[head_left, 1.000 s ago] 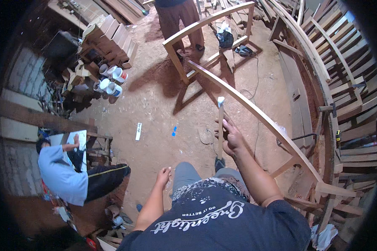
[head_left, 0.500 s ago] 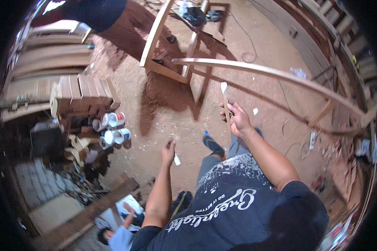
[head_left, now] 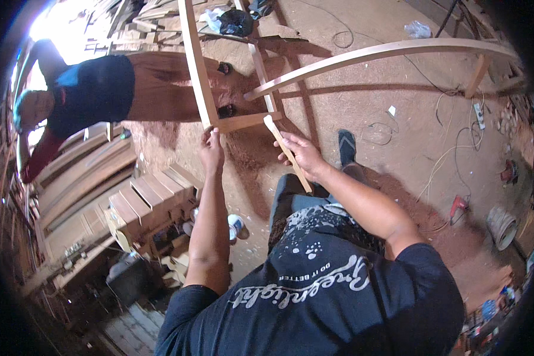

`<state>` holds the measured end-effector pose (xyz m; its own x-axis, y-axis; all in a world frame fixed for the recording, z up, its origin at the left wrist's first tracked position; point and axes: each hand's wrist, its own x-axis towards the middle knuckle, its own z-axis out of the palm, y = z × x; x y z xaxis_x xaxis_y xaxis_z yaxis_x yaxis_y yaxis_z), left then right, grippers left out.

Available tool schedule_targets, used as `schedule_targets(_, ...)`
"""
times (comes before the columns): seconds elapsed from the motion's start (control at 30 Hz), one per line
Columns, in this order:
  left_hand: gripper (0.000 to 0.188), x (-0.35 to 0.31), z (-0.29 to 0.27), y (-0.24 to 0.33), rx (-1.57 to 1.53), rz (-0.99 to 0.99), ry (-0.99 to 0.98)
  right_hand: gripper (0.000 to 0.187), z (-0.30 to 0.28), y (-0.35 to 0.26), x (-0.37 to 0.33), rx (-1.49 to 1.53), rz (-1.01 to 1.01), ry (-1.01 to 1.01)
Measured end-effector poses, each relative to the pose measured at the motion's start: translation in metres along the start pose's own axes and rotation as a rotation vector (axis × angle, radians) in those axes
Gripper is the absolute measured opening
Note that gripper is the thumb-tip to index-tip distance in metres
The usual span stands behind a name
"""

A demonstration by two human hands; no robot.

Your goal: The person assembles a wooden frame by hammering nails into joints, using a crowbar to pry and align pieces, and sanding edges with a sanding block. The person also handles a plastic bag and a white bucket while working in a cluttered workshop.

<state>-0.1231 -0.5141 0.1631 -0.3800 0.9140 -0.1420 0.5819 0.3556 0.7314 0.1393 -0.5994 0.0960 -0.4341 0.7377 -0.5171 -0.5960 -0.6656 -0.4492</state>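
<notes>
My left hand (head_left: 211, 151) reaches up and touches the lower corner of a pale wooden frame (head_left: 197, 71) that stands on the dirt floor. My right hand (head_left: 302, 155) is closed around a narrow light wooden stick (head_left: 286, 152), whose upper end lies close to the frame's bottom rail (head_left: 243, 121). A long curved wooden beam (head_left: 385, 50) runs from the frame off to the right above my right hand.
Another person (head_left: 101, 86) in a dark top and brown trousers stands behind the frame at the upper left. Stacked wooden pieces (head_left: 151, 199) lie at my left, paint cans (head_left: 234, 225) below them. Cables (head_left: 451, 157), a red tool (head_left: 457, 207) and a bucket (head_left: 501, 225) lie at right.
The view has swung towards the frame. My left hand rose from beside my knee to the frame's corner. My right hand kept the stick and brought it near the bottom rail.
</notes>
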Motion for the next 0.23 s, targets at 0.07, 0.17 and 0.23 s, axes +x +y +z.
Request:
schedule_targets(0.07, 0.045, 0.041, -0.017, -0.027, 0.067, 0.126, -0.019, 0.046, 0.02, 0.018, 0.015, 0.061, -0.021, 0.027)
schedule_targets(0.17, 0.057, 0.109, -0.023, -0.053, 0.149, 0.123, -0.059, 0.047, 0.041, 0.05, 0.049, 0.089, -0.079, 0.075)
schedule_targets(0.23, 0.078, 0.143, -0.014, -0.058, 0.134, 0.117, -0.148, 0.048, 0.054, 0.081, 0.074, 0.077, -0.119, 0.114)
